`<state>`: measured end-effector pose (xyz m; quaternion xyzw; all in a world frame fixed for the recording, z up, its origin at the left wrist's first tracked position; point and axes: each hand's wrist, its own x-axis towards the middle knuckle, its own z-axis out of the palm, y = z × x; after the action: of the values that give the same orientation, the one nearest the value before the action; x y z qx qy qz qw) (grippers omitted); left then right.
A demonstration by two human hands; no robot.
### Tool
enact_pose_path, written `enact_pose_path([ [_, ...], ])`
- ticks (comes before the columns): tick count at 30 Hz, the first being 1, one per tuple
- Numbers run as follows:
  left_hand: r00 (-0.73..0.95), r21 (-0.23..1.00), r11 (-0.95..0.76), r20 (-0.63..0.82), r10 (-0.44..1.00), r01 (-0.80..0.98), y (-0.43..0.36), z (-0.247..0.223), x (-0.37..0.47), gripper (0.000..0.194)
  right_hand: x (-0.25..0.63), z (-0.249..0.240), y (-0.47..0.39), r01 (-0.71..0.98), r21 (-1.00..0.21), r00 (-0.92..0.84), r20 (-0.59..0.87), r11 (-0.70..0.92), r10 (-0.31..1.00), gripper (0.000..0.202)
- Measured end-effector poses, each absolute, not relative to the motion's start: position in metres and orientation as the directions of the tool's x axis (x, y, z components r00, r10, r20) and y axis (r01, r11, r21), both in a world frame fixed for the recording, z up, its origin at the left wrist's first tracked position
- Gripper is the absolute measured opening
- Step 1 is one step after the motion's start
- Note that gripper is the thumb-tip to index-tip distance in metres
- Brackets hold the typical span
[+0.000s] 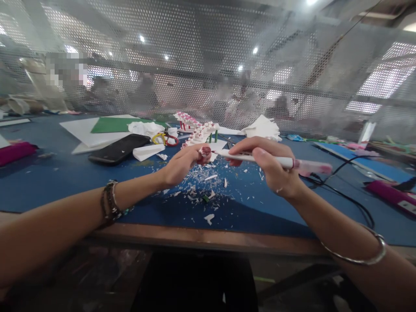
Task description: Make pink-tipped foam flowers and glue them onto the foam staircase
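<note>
My left hand (pixel 183 164) is closed around a small white piece with a reddish-brown face (pixel 205 151), turned to the right. What the piece is made of, I cannot tell. In my right hand (pixel 273 162) is a white marker (pixel 250 157), its tip at the coloured face. A clear, pink-tinted cap (pixel 313 167) sits on the marker's back end. Just beyond my hands stands a white model with dark red marks (pixel 201 133) on green supports, beside a similar one with pink marks (pixel 186 118). Paper scraps (pixel 209 218) and fine shavings lie below my hands.
Left of centre lie a black phone (pixel 119 148), red-and-yellow scissors (pixel 165 138) and a green sheet (pixel 113 125). A stack of white paper (pixel 262 128) stands behind my right hand. A black cable (pixel 352 197) crosses the right side. Perforated metal (pixel 182 56) rises behind the table.
</note>
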<state>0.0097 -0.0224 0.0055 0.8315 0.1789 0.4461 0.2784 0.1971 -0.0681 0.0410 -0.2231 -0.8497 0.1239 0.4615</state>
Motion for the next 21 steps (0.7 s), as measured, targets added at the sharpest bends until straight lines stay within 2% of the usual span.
enact_pose_path([
  [3, 0.521, 0.666, -0.746, 0.638, 0.568, -0.002, -0.0248, 0.0063, 0.0107, 0.015, 0.1967, 0.0406, -0.0686, 0.234, -0.423, -0.433, 0.76, 0.875, 0.484, 0.026],
  [9, 0.52, 0.845, -0.509, 0.514, 0.683, -0.167, -0.0292, 0.0073, 0.0148, 0.01, 0.1961, 0.0399, -0.0688, 0.257, -0.356, -0.53, 0.726, 0.899, 0.439, 0.026],
  [21, 0.573, 0.919, -0.323, 0.393, 0.72, -0.225, -0.0315, 0.0095, 0.0145, 0.014, 0.1936, 0.0395, -0.0688, 0.279, -0.325, -0.522, 0.738, 0.903, 0.427, 0.025],
])
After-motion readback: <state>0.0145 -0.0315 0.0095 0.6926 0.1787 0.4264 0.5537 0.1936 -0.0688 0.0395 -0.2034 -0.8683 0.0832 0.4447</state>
